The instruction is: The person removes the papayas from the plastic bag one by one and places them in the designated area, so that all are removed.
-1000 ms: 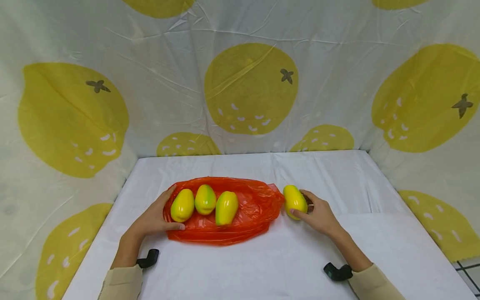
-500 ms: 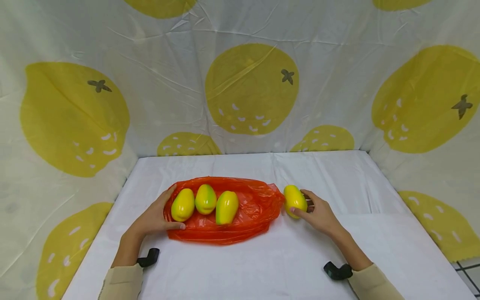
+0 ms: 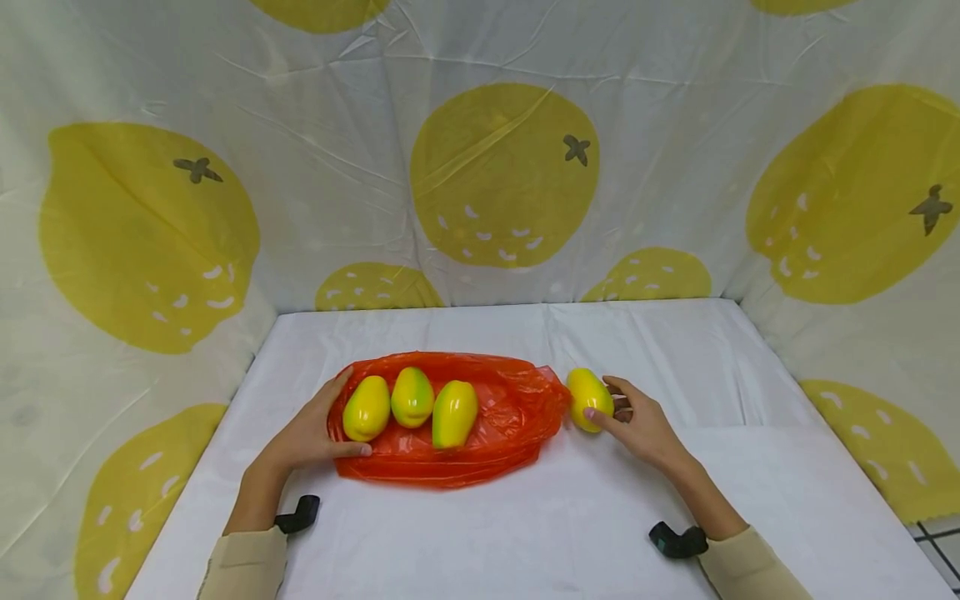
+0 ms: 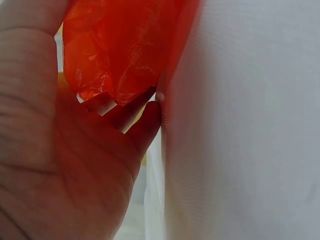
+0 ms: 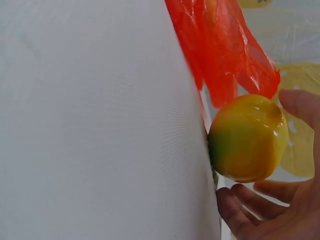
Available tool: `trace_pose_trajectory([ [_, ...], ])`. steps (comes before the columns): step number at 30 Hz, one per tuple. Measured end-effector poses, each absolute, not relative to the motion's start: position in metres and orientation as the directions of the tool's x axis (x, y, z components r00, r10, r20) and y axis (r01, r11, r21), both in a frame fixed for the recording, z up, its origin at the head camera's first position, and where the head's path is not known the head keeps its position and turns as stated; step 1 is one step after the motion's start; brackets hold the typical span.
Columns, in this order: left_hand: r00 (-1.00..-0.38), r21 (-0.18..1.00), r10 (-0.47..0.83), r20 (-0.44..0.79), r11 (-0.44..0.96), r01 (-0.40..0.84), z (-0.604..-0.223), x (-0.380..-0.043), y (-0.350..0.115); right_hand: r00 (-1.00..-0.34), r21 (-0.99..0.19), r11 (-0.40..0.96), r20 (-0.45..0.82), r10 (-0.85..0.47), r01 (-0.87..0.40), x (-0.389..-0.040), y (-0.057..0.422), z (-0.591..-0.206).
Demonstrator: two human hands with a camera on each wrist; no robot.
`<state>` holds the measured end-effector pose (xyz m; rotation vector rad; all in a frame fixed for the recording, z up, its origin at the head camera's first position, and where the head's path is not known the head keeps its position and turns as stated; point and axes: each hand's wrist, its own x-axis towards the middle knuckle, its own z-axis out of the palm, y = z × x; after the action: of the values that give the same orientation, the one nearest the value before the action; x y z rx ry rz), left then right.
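A red plastic bag lies on the white-covered table with three glossy yellow-green mangoes on it. My left hand rests at the bag's left end, thumb in front and fingers along the back. In the left wrist view its fingers reach fairly straight beside the red plastic. Just off the bag's right end, another mango sits on the table. My right hand is around its right side, thumb at the mango; in the right wrist view a gap shows between the fruit and the lower fingers.
White cloth covers the table. A lemon-print curtain encloses the back and both sides. Dark wrist mounts sit on both wrists, above beige sleeves.
The right hand has shifted slightly, its thumb drawn back a little along the mango, which has barely moved. The left hand and the bag stay where they were.
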<state>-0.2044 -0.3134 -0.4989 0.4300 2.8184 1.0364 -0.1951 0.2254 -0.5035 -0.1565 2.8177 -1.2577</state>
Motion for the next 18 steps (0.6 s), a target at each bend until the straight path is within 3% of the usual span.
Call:
trace_pose_trajectory([
  [18,-0.950,0.645,0.314,0.005,0.725,0.243,-0.500,-0.206,-0.317,-0.987,-0.789,0.593,0.139,-0.083,-0.161,-0.198,0.233,-0.479],
])
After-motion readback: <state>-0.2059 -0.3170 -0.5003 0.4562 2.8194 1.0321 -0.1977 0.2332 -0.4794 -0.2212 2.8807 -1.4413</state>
